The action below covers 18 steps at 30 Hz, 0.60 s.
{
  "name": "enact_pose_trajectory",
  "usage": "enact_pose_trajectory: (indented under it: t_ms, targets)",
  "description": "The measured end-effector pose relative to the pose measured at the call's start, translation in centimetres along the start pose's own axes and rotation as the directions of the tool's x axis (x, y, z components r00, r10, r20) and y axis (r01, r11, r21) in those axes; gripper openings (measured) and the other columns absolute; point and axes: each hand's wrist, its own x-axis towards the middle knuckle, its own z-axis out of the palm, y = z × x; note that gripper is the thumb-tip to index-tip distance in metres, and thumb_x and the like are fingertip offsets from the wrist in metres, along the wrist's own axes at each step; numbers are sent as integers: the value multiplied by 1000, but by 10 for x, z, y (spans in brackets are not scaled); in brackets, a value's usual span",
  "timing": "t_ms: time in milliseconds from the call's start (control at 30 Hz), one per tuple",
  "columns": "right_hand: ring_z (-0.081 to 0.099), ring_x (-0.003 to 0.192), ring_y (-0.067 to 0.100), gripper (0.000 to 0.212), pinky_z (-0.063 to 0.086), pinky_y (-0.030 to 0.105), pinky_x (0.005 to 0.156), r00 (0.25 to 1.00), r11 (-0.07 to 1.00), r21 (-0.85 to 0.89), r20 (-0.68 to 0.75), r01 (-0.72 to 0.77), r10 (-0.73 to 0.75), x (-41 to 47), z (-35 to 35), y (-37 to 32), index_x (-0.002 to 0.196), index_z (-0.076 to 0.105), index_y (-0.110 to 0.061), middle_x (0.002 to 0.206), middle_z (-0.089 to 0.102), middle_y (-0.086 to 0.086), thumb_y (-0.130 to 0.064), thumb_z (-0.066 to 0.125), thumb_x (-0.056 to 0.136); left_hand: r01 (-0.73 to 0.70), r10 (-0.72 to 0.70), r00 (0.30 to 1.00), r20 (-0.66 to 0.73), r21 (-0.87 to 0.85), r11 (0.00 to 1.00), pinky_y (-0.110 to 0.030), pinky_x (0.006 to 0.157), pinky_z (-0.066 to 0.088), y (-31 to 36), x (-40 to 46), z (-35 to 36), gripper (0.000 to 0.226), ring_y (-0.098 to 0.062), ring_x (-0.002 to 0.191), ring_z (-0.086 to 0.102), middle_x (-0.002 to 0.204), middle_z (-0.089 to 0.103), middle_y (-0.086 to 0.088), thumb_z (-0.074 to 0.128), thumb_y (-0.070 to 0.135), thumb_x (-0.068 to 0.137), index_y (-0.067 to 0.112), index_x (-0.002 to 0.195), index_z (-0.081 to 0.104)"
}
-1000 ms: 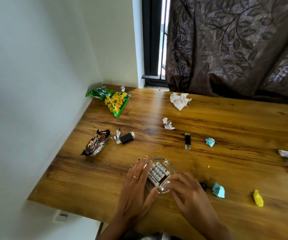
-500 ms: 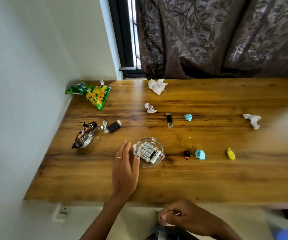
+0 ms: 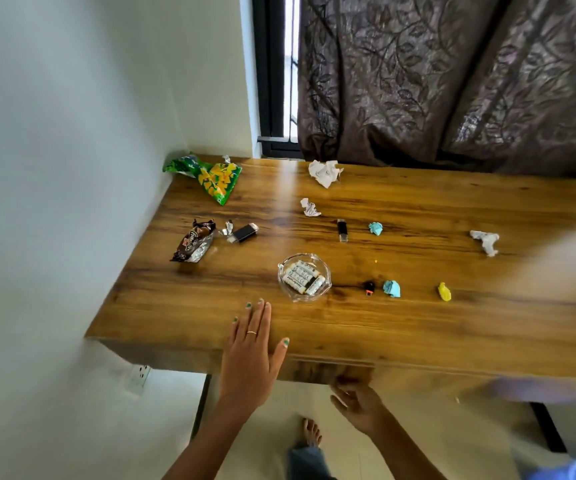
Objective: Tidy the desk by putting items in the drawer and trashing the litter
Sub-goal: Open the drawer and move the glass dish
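Note:
My left hand [image 3: 251, 355] lies flat on the front edge of the wooden desk [image 3: 418, 330], fingers straight. My right hand [image 3: 357, 401] is below the desk, its fingers reaching up to the lower edge of the front panel [image 3: 314, 368]; the fingertips are blurred. A glass dish [image 3: 281, 271] holds several batteries [image 3: 304, 277]. Litter lies around: a green snack bag [image 3: 215, 178], a brown wrapper [image 3: 193, 240], white paper wads [image 3: 324, 172], blue wads [image 3: 392, 288] and a yellow wad [image 3: 444, 292]. Two black USB sticks [image 3: 243, 233] [image 3: 342, 230] lie mid-desk.
A white wall runs along the desk's left side, with a socket [image 3: 139, 374] low down. A dark curtain [image 3: 453, 81] hangs behind the desk. A black desk leg [image 3: 200, 407] and my bare foot [image 3: 311, 433] show below.
Both hands left the glass dish. The left hand slid back to the desk's front edge; the right dropped below the desk and now reaches up to the front panel. The view pulled back.

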Motion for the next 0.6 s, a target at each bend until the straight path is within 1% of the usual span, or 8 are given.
enact_pose_trajectory:
  t_ms: [67,167,267,333,433,467,533,600]
  targets:
    - [55,84,28,32,54,40,69,999,995,88,-21,47,-46,10,-4,4,77,49,-6,83,56,17,24,36,75,-19,19,1000,20,3,1000,-44,112,29,-3,-9,1,71,-25,139,34,150,37,-6,13,59,96,12,145,35]
    - [57,87,28,38,58,34,63,999,981,191,20,45,-50,15,-7,12,84,53,-7,85,62,18,24,41,65,-65,64,997,35,36,997,-44,112,28,-10,-19,-1,71,-23,140,32,151,35,-6,16,59,95,12,146,32]
    - [55,82,28,33,59,32,57,999,971,238,28,29,-37,18,-14,16,79,51,-4,73,63,19,25,37,70,-84,80,996,48,76,994,-41,114,23,-12,-19,-5,74,-23,141,29,153,32,-6,14,61,95,11,147,30]
    - [53,81,28,33,59,33,56,1000,970,241,15,17,-21,18,-23,25,78,50,-2,79,57,20,26,34,74,-78,71,995,76,96,992,-41,115,22,-12,-21,-4,76,-23,143,26,154,28,-6,11,63,94,12,148,27]
    - [53,82,29,37,59,38,56,997,976,217,73,13,-30,1,-36,42,77,51,-2,74,57,21,29,43,58,-54,44,995,89,108,993,-40,118,15,-12,-23,-4,77,-22,146,11,158,11,-5,4,64,92,15,151,15]
    - [55,86,31,38,60,39,60,996,982,186,86,12,-29,-9,-41,48,78,51,-2,76,61,21,28,45,55,-53,43,995,92,108,993,-38,119,7,-10,-25,-5,77,-22,147,2,159,1,-4,2,64,91,17,152,7]
    - [57,96,34,30,55,42,72,996,999,51,85,-4,0,-33,-53,57,85,53,-1,91,62,21,24,42,70,-48,38,994,99,97,994,-37,116,-5,-7,-32,-4,77,-22,145,-12,156,-15,-4,3,64,89,20,151,-4]
    - [59,98,35,15,48,38,78,999,974,-226,29,-15,22,-66,-64,64,95,56,-1,100,64,20,7,47,87,-52,43,995,93,93,994,-40,116,-3,-3,-47,-2,75,-26,144,-12,156,-16,-7,13,60,91,19,151,-4]
